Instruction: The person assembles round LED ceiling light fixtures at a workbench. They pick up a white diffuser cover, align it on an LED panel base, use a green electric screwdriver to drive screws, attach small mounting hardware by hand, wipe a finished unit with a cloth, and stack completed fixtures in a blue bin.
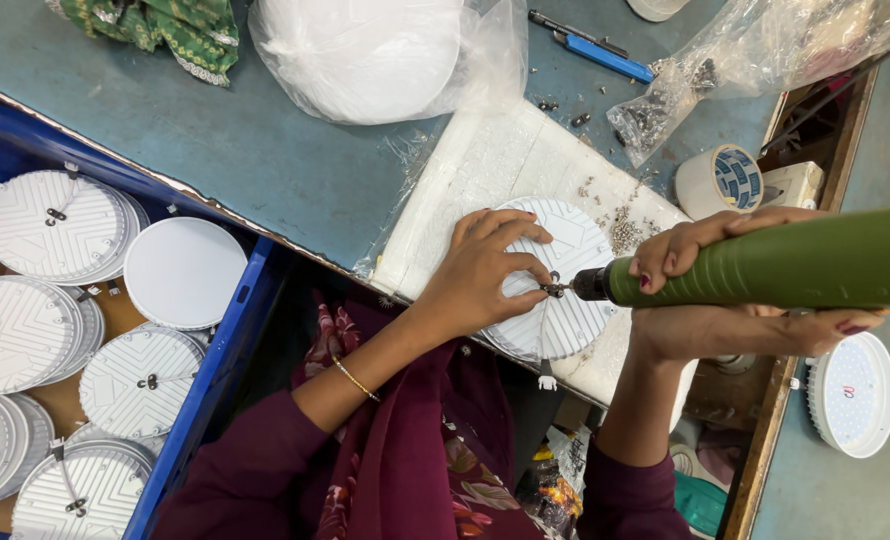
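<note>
The disc [565, 285], white and ribbed, lies on a foam slab [485, 170] at the table [265, 150] edge. My left hand [485, 270] presses on it, fingertips pinching a small clip [550, 289] at its middle. My right hand [735, 290] is wrapped around the green driver [765, 265], whose tip meets that clip. More discs fill the blue crate [210, 370] to my left
</note>
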Motion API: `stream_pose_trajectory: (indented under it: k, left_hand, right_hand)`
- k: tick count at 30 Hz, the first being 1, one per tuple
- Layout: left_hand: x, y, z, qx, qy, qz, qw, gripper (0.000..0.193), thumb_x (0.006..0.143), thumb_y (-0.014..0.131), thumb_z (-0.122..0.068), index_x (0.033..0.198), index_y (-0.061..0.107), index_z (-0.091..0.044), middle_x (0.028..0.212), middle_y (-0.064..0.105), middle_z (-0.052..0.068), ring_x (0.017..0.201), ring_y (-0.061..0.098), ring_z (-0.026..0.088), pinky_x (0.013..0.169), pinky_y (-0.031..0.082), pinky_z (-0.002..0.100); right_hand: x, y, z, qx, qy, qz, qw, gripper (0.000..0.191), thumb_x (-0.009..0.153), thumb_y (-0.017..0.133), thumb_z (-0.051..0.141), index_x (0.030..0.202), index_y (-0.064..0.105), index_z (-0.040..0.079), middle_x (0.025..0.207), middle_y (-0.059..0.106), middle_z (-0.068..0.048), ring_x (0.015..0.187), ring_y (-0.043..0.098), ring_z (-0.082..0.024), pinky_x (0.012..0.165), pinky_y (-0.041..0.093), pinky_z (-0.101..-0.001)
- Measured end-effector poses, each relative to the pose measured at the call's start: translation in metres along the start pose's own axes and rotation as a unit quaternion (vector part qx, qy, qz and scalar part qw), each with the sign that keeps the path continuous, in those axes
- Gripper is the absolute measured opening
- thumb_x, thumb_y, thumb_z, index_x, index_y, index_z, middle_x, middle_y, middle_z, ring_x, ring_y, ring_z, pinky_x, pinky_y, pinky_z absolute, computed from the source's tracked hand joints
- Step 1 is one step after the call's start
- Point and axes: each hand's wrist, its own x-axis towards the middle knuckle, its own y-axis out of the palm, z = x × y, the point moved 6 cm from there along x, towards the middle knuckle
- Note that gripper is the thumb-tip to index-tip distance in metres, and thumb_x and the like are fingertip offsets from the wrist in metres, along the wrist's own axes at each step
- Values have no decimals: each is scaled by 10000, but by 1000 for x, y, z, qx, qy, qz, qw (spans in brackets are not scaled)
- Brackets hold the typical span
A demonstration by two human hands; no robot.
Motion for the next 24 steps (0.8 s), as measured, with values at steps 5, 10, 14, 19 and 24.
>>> stream_pose_trajectory:
  k: [5,10,14,19,24]
  left_hand:
    - [0,2,2,6,-1,4,1000,97,802,808,-277,850,785,-197,1322,632,-14,1406,443,230,1206,223,475]
    - [0,3,2,7,-2,4,1000,106,791,813,-284,851,787,-201,1319,636,-18,1409,440,231,1198,228,470]
    - [-3,5,1,10,4,2,1000,101,793,815,-275,857,790,-200,1321,634,-8,1408,441,234,1202,220,478]
    - [-5,7,0,15,11,-5,1000,97,792,813,-262,854,789,-192,1321,639,-1,1409,444,237,1206,219,485]
    - [-7,5,-7,26,22,-13,999,92,802,806,-262,860,790,-193,1312,638,-10,1408,444,239,1198,205,493]
  right_hand:
    - [-7,-2,-6,35,11,6,999,1053,784,315,989,1038,452,-23,628,446,-147,449,467,-213,456,409,-337]
    - [-17,-5,-4,114,16,3,993,1038,815,290,961,1059,438,-37,657,466,-163,476,475,-232,463,438,-344]
    - [-14,-2,-5,100,-2,16,995,1069,762,322,987,1063,442,-32,653,463,-157,463,462,-216,464,425,-333]
    - [-14,1,-8,120,9,11,993,1034,778,345,967,1063,445,-22,657,469,-153,466,463,-217,431,412,-321]
    - [-7,-2,1,93,1,49,994,973,874,316,921,1057,471,-22,676,483,-133,481,462,-198,430,392,-308]
